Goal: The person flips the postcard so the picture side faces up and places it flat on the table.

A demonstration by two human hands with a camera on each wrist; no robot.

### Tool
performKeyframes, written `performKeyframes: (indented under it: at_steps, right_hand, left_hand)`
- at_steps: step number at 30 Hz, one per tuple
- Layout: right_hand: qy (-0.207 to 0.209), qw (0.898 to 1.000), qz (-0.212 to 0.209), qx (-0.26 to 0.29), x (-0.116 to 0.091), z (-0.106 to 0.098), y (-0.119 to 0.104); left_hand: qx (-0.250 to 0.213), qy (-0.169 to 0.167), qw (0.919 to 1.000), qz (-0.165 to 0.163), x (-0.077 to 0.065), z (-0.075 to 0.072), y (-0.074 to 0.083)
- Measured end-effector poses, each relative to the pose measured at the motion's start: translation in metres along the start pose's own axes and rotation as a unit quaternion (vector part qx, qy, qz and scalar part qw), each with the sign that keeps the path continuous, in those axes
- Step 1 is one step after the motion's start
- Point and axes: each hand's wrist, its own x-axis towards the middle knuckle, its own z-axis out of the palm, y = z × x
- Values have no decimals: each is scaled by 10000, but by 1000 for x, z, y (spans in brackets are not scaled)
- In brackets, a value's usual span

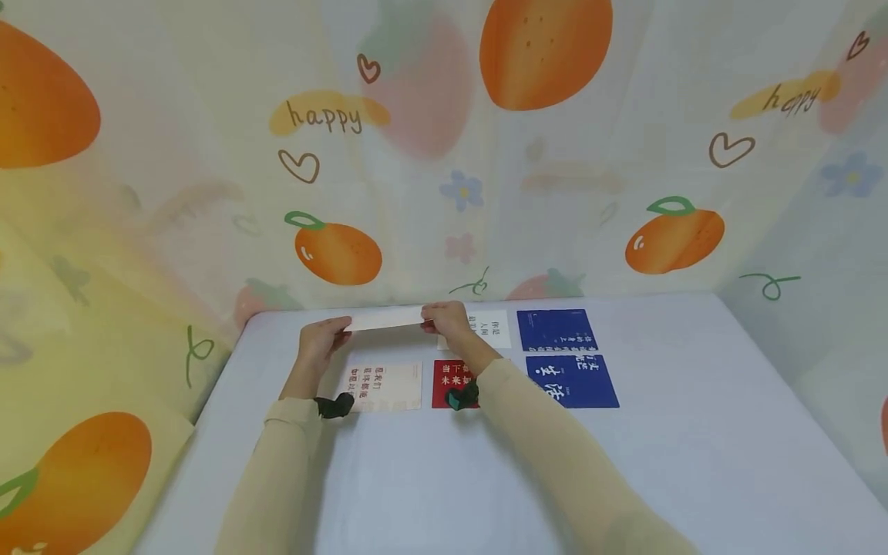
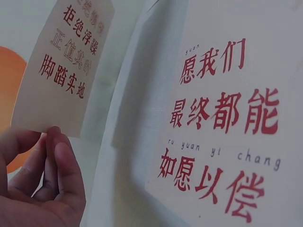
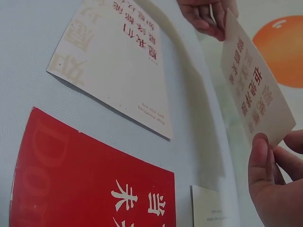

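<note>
A cream card (image 1: pixel 385 318) with red Chinese characters is held up off the table between both hands. My left hand (image 1: pixel 323 344) pinches one end of it between thumb and fingers. At the opposite end my right hand (image 1: pixel 449 322) pinches the card in the same way. In the left wrist view the lettered face of the raised card (image 2: pixel 71 66) shows above the fingertips. Beneath the hands lies another cream card (image 1: pixel 388 384) with red characters. A red card (image 1: pixel 449 378) with white characters lies near my right wrist, partly covered by the sleeve.
A white card (image 1: pixel 496 327) lies behind the right hand, which hides part of it. Two blue cards (image 1: pixel 555 330) with white writing lie at the right, one in front of the other. The white-covered table (image 1: pixel 694 432) meets a fruit-patterned curtain (image 1: pixel 499 200) at its back edge.
</note>
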Motion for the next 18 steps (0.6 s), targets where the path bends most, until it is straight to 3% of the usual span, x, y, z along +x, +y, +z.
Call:
performKeyframes:
  at_steps: [6, 18]
  right_hand:
    - [15, 9999, 61, -135, 4, -1, -5]
    - [204, 9998, 64, 9, 3, -1, 1]
  left_hand:
    - [83, -34, 10000, -14, 5, 1, 6]
    - [100, 23, 9999, 18, 1, -2, 0]
